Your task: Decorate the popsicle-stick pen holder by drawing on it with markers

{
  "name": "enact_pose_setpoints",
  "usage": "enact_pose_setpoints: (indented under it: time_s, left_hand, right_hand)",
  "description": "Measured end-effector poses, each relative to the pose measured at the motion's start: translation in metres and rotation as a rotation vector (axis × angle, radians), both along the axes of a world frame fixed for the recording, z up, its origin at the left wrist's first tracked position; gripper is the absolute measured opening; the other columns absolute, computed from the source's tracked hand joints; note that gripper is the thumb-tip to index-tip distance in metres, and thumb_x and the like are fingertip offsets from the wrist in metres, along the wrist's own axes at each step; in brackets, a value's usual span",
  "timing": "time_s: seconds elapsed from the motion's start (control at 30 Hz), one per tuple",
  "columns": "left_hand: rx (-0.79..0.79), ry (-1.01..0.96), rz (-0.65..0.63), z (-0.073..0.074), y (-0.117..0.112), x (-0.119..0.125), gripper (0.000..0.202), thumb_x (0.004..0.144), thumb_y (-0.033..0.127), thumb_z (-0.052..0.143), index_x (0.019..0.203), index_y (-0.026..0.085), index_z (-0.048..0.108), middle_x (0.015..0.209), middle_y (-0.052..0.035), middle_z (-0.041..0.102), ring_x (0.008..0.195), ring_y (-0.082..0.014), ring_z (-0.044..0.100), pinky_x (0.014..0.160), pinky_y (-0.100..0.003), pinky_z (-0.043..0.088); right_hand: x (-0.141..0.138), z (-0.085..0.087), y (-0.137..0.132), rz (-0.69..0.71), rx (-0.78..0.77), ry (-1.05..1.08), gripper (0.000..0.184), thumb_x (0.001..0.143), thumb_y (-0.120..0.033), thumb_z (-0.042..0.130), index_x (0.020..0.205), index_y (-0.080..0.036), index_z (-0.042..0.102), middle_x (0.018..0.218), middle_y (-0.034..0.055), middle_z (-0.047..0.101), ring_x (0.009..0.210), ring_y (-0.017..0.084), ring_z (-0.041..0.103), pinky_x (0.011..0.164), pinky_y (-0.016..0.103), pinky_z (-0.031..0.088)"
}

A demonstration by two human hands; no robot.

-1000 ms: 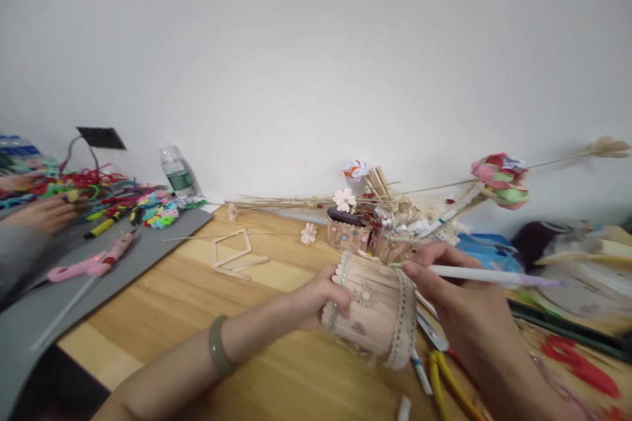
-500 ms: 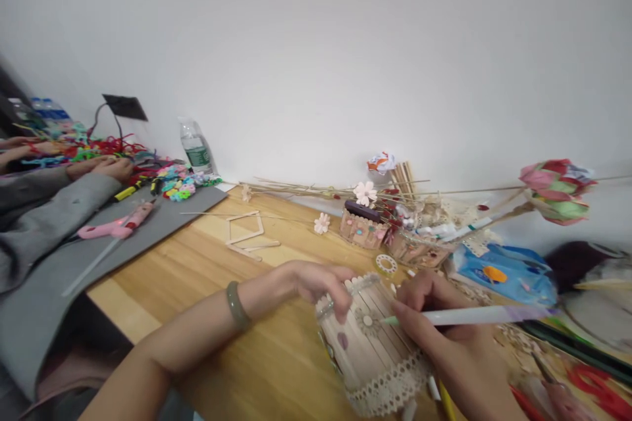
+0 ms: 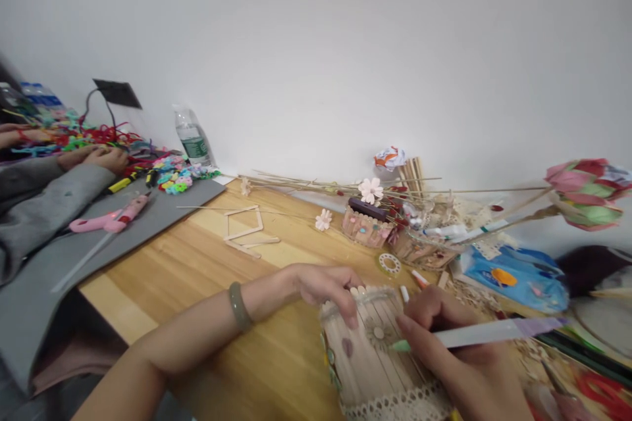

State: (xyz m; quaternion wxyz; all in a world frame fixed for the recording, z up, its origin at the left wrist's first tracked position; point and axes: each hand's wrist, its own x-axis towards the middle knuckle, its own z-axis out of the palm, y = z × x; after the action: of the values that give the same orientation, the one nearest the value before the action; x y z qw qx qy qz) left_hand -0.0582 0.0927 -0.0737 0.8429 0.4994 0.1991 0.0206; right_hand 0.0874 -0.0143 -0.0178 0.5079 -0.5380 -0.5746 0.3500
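A craft-stick holder [image 3: 363,365] is held above the wooden table [image 3: 197,256], low in the middle of the view, tilted; the lace trim [image 3: 405,402] on its near end runs to the bottom edge of the picture, and its right side is covered by the right hand [image 3: 461,358]. A daisy shape [image 3: 378,334] and a small purple mark [image 3: 347,346] show on the sticks. The left hand [image 3: 328,289] pinches the far rim, thumb on the outer face; most of its other fingers are out of sight behind. The right thumb and fingers pinch a white marker [image 3: 488,334] close to its pale green tip, which is at the daisy's petals, though contact cannot be made out. Beyond lie a pale perforated ring [image 3: 390,264], a smaller craft-stick box [image 3: 365,229] with a dark object in its top, and a blue packet [image 3: 513,277]. A pink and green paper flower [image 3: 585,191] reaches the right edge; the red item [image 3: 605,395] at lower right is blurred. At left, beside a pink glue gun [image 3: 111,220], a co-worker's grey sleeves [image 3: 64,197] are cut off by the frame, their fingers hard to make out.
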Motion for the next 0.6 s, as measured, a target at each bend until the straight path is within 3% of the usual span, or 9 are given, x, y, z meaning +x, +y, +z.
enact_pose_setpoints:
  time_s: [0.1, 0.33, 0.6]
  left_hand:
    - [-0.018, 0.005, -0.011, -0.002, 0.000, 0.002, 0.019, 0.037, 0.011, 0.070, 0.056, 0.013, 0.067, 0.050, 0.0028, 0.065, 0.036, -0.0106, 0.052, 0.035, -0.019, 0.041]
    - [-0.053, 0.021, 0.035, -0.009, -0.002, 0.004, 0.016, 0.039, 0.013, 0.070, 0.055, 0.014, 0.066, 0.050, 0.0035, 0.065, 0.036, -0.0088, 0.052, 0.035, -0.017, 0.039]
    - [-0.064, 0.053, 0.029, -0.010, -0.003, 0.003, 0.021, 0.035, 0.012, 0.071, 0.056, 0.013, 0.067, 0.052, 0.0035, 0.065, 0.039, -0.0097, 0.054, 0.039, -0.019, 0.044]
  right_hand:
    - [0.001, -0.003, 0.000, 0.011, -0.033, 0.004, 0.032, 0.073, -0.035, 0.059, 0.052, -0.021, 0.040, 0.047, -0.0060, 0.036, 0.043, 0.010, 0.032, 0.041, 0.022, 0.025]
    - [0.005, -0.012, -0.004, -0.088, 0.104, -0.014, 0.030, 0.077, -0.027, 0.056, 0.055, -0.022, 0.037, 0.052, -0.0047, 0.038, 0.047, 0.012, 0.035, 0.044, 0.024, 0.030]
    - [0.014, -0.011, -0.002, 0.011, 0.191, -0.282, 0.029, 0.081, -0.024, 0.051, 0.057, -0.022, 0.035, 0.051, -0.0058, 0.042, 0.044, 0.010, 0.041, 0.042, 0.020, 0.036]
